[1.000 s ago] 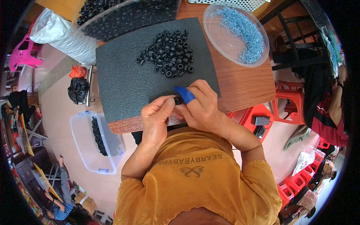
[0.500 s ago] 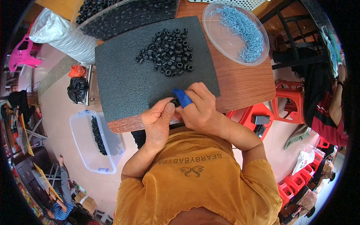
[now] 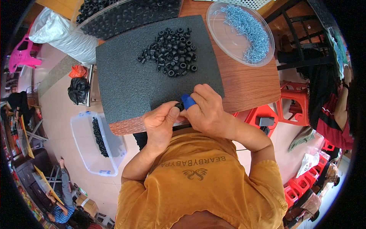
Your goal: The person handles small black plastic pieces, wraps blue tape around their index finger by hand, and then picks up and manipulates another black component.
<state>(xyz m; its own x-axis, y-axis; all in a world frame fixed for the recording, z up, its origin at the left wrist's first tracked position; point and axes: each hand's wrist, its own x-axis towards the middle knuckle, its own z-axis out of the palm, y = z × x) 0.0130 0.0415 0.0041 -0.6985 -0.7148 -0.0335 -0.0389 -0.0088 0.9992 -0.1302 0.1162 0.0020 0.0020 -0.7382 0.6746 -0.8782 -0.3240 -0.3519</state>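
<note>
Close together at the near edge of the dark mat [image 3: 122, 68], my two hands meet around one small round black part [image 3: 178, 106]. My left hand [image 3: 161, 120] pinches it between thumb and fingers. Curled against its right side is my right hand [image 3: 206, 108], with a blue wrap [image 3: 187, 101] round one digit that presses at the part. Anything smaller between the fingertips is hidden. Farther up the mat lies a pile of similar black parts [image 3: 171, 53], hollow and ring-ended.
A clear tub [image 3: 129, 19] of black parts stands at the back left. Tiny pale-blue pieces [image 3: 249, 34] lie in a round clear lid [image 3: 225, 49] on the wooden table [image 3: 251, 86]. On the floor at left sits a clear bin [image 3: 82, 152]; red stools [image 3: 291, 103] stand at right.
The blue-wrapped digit of my right hand has tipped down and right, closer against the black part. My right elbow has swung slightly outward. The left hand has barely moved.
</note>
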